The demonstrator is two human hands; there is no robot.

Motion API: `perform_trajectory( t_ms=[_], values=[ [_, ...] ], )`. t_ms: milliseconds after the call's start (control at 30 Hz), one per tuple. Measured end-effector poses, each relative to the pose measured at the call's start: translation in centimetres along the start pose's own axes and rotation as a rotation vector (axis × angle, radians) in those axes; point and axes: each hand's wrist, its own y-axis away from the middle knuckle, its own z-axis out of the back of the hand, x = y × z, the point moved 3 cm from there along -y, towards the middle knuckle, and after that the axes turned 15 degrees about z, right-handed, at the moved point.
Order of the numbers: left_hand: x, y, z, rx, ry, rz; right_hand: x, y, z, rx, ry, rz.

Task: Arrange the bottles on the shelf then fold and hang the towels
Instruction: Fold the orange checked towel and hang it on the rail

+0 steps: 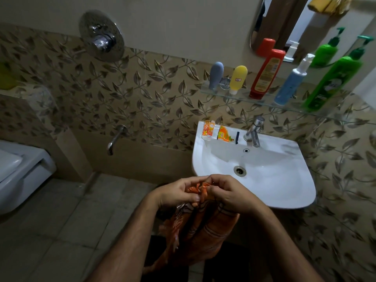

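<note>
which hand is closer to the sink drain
Right. The right hand holds the orange towel just below the drain; the left hand holds it further left.

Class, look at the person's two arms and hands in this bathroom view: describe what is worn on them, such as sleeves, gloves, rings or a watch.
Nothing is worn that the view shows. The left hand and right hand are bare, without gloves, and no watch or bracelet shows at the wrists. Both forearms are uncovered down to the frame's lower edge, with no sleeve in sight.
</note>
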Motion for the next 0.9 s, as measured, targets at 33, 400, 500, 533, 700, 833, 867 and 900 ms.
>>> perform_trajectory(
  t_ms=[33,400,500,533,700,833,867,900],
  values=[
    [-0.3,-0.1,-0.2,0.008,-0.015,0.008,0.1,0.1,0.2,0.003,0.002,0.009],
    [-2.4,2.0,1.6,-0.464,-0.244,-0.054,-0.5,0.7,1.1,-0.148,-0.007,-0.009],
    [-4.2,3.5,2.1,-0.576,-0.363,-0.061,-0.7,1.1,1.3,-0.153,-0.005,-0.031],
    [-4.8,4.0,2.1,-0.59,-0.405,-0.065,-0.9,1.1,1.3,-0.151,0.039,-0.036],
    [-6.6,5.0,2.1,-0.634,-0.546,-0.017,-1.8,0.9,1.3,-0.186,0.191,-0.032],
    [-7.0,5.2,3.3,-0.776,-0.573,0.007,-1.6,0.9,1.4,-0.237,0.294,-0.009],
    [-7.1,5.4,3.5,-0.804,-0.573,0.013,-1.7,0.9,1.5,-0.274,0.316,-0.012],
    [-7.2,5.5,3.6,-0.827,-0.569,0.016,-1.7,0.9,1.6,-0.315,0.336,-0.028]
  ],
)
